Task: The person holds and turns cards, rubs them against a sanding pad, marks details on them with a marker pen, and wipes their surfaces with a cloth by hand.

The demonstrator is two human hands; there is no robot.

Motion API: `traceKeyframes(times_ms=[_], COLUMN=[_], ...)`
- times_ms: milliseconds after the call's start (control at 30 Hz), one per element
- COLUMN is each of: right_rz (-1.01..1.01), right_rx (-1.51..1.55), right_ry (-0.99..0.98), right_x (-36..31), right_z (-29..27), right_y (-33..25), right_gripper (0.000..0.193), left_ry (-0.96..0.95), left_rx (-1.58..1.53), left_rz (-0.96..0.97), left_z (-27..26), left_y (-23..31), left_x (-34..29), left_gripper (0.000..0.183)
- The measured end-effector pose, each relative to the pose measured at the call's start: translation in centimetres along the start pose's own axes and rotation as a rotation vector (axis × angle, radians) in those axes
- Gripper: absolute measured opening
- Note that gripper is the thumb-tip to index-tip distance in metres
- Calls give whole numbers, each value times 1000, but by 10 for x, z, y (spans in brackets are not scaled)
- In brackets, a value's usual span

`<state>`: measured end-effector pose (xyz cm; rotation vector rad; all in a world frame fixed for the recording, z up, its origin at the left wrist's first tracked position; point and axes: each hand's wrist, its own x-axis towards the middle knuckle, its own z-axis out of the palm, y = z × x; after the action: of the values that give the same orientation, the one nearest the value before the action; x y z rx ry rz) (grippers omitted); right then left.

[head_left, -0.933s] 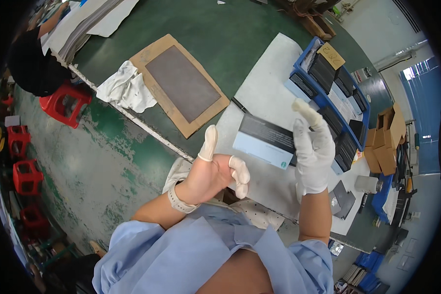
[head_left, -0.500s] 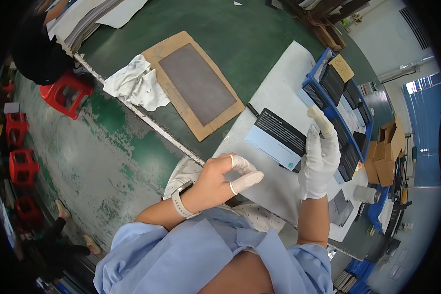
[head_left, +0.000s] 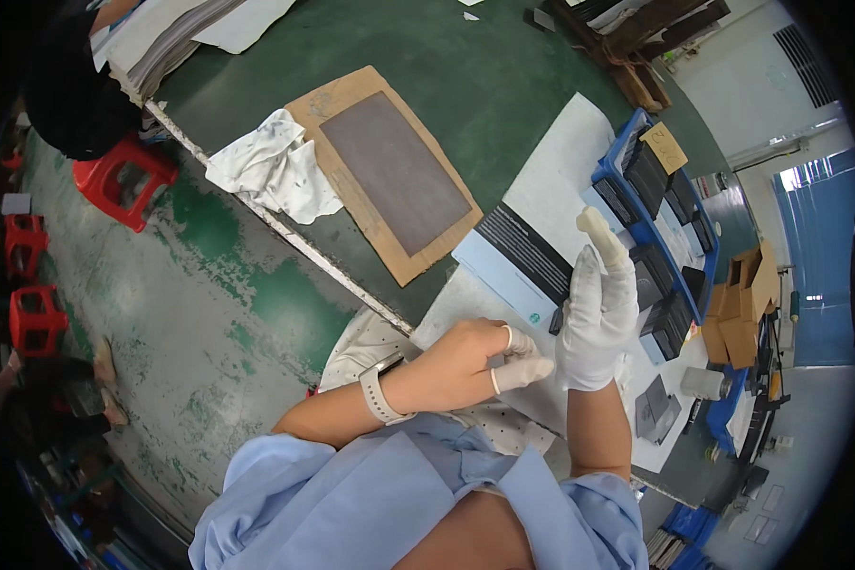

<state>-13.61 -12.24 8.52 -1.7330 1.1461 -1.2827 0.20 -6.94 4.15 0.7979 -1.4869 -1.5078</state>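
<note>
Holding a black-and-blue card (head_left: pixel 518 261) by its lower right end, the right hand (head_left: pixel 594 318), gloved white, has its fingers closed on it; exact contact partly hidden by glove. Card tilted, at 10 o'clock from that hand, over white paper (head_left: pixel 565 171); its left end crosses the paper's left edge in view. Height above paper: can't tell.

Left hand (head_left: pixel 461 366) at 8 o'clock from right hand, fingers curled, thumb and index in pale covers, tips close together; can't tell if they meet, or if they touch the glove.

Blue tray (head_left: pixel 674 274) of dark cards at 1 o'clock from the right hand, near, so tight room that side. More room at 11 to 12 o'clock: wide strip of green desk (head_left: pixel 446 85) between paper and cardboard (head_left: pixel 359 199). Cardboard, dark sheet (head_left: pixel 396 171) on it, at 10 o'clock from card, near. White cloth (head_left: pixel 274 169) at cardboard's 9 o'clock, reaching the pale desk edge (head_left: pixel 328 261). That edge slants from 10 o'clock down toward the left wrist. Grey flat pieces (head_left: pixel 657 408) at right hand's 5 o'clock, jar (head_left: pixel 703 383) at 4, brown carton (head_left: pixel 739 304) at 3.
</note>
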Motion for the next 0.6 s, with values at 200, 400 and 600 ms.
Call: traceKeyframes(times_ms=[200, 400, 600], right_rz=[-79, -166, -45], right_rx=[-43, -49, 209], right_ry=[-4, -72, -182], right_x=[4, -2, 24], right_z=[5, 8, -4], right_y=[0, 5, -9], right_gripper=[30, 35, 56], left_ry=[60, 325, 83], left_rx=[-70, -245, -316], left_rz=[36, 75, 36], left_z=[1, -16, -38], left_y=[-2, -11, 1], left_x=[-2, 1, -10], left_gripper=[19, 42, 45])
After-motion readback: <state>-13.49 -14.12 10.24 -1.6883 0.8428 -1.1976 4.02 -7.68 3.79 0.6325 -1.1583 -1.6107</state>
